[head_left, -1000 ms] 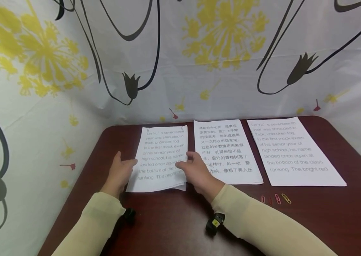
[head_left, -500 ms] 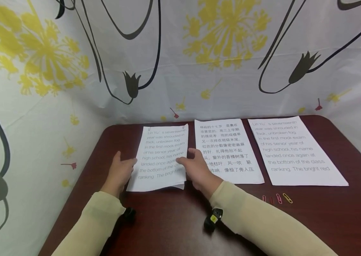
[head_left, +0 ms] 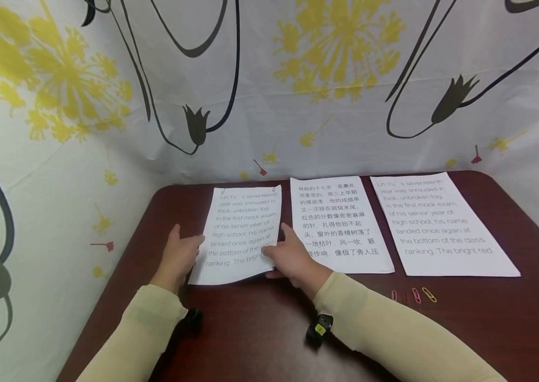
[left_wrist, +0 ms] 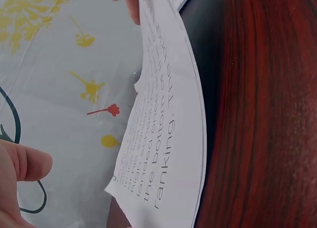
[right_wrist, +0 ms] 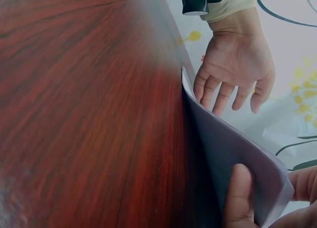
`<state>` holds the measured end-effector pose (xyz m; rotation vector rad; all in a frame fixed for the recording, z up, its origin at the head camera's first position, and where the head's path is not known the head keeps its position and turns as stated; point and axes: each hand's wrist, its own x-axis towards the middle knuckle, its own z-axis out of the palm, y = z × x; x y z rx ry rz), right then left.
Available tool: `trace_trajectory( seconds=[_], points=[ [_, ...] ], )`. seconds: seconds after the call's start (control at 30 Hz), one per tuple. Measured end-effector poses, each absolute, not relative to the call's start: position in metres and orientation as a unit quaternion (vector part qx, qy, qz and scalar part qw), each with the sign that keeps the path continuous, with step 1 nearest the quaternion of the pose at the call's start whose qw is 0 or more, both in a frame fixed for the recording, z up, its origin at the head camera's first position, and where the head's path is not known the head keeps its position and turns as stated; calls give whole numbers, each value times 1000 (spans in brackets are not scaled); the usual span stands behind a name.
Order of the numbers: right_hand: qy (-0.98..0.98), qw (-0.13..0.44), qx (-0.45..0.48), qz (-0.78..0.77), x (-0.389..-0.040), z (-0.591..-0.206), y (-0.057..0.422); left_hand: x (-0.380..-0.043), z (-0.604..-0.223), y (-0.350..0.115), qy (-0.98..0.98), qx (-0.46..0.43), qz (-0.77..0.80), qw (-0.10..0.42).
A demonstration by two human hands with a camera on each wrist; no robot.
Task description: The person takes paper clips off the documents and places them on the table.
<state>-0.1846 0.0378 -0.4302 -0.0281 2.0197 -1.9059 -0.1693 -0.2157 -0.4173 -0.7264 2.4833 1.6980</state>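
A stack of printed English sheets (head_left: 238, 233) lies at the table's left, its near edge curving up off the wood. Two small paper clips (head_left: 273, 189) show at its top edge. My right hand (head_left: 295, 257) pinches the near right corner, thumb on the print and fingers beneath; the right wrist view shows the stack's underside (right_wrist: 233, 144) between them. At the left edge is my left hand (head_left: 177, 259), its fingers straight and its thumb toward the paper. In the right wrist view the left palm (right_wrist: 237, 60) faces the stack, fingertips right at its edge.
A stack of Chinese-printed sheets (head_left: 341, 228) lies in the middle, another English stack (head_left: 441, 228) to its right. In front of them are several loose paper clips, among them a yellow clip (head_left: 429, 295) and a pink clip (head_left: 416, 295). A patterned cloth (head_left: 260, 127) hangs behind the table.
My right hand has slid down the right edge to the near corner and grips it there. The sheet corner that stuck out underneath no longer shows. My left hand has stayed in place.
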Motion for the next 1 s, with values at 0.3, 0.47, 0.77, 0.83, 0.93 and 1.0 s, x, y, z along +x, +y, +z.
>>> trace_trajectory(
  seconds=[0.3,0.47,0.77,0.83,0.93,1.0],
  points=[
    [714,157,-6,-682,-186,-434,35,-170,-419,-215,808,-239,538,20],
    [693,133,22,-708,-188,-432,35,-170,-418,-215,807,-232,543,17],
    [627,139,47,-765,-188,-426,37,-169,-412,-215,798,-216,562,25],
    [614,144,52,-774,-189,-425,37,-169,-411,-216,805,-215,552,27],
    [606,147,52,-780,-190,-424,39,-167,-410,-217,811,-212,544,33],
    [605,147,49,-781,-190,-424,40,-166,-409,-218,808,-208,550,36]
  ],
)
